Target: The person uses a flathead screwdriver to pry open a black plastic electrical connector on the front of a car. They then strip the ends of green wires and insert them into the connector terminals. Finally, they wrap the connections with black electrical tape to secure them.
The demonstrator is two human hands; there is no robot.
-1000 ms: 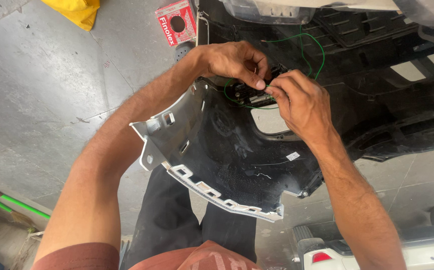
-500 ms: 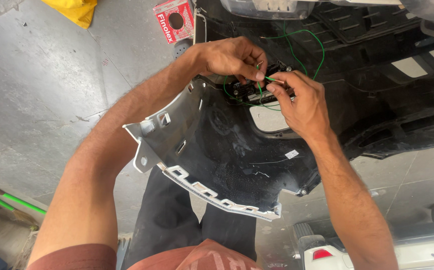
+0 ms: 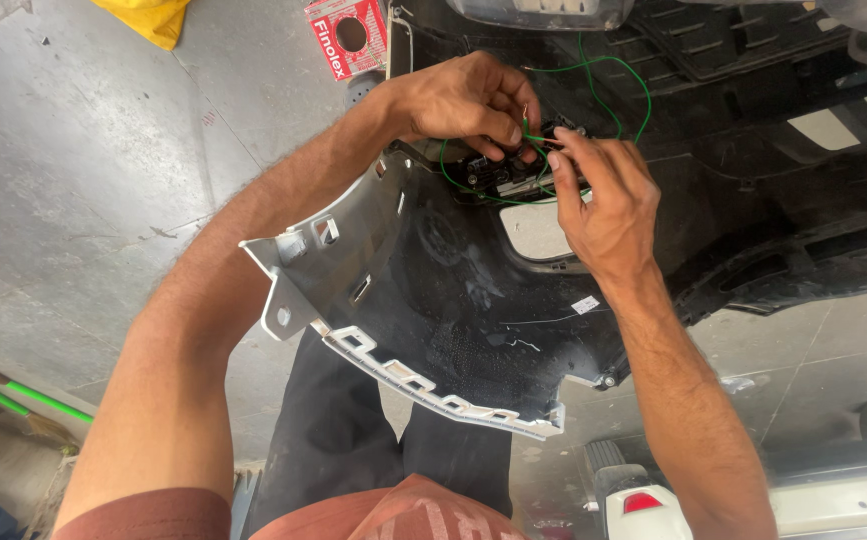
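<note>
landmark: i take the big black plastic car bumper (image 3: pixel 473 300), lying inner side up with its grey-white ribbed mounting edge (image 3: pixel 423 385) toward me, as the reference for everything below.
thing in hand: a thin green wire (image 3: pixel 608 62) loops above and around a small black lamp housing (image 3: pixel 503 170) set in the upper middle of the bumper's inner face.
left hand: my left hand (image 3: pixel 463 100) comes in from above-left of the housing, fingers curled and pinched on the wire right at the housing, probably to keep the strand steady.
right hand: my right hand (image 3: pixel 603 195) reaches from the lower right, fingertips (image 3: pixel 556 140) closed on the same wire just beside the left ones; the two hands nearly touch.
hedge: i cannot tell whether the wire end sits inside a connector, since the fingers cover that spot.
why so: the bumper lies face down, so the housing's back and wiring are open to reach.
around: a red cardboard box (image 3: pixel 348 35) lies beyond the bumper's top left corner, a yellow cloth (image 3: pixel 148 18) further left, a green stick (image 3: pixel 23 395) off to its lower left on the grey concrete floor (image 3: pixel 73 180).
</note>
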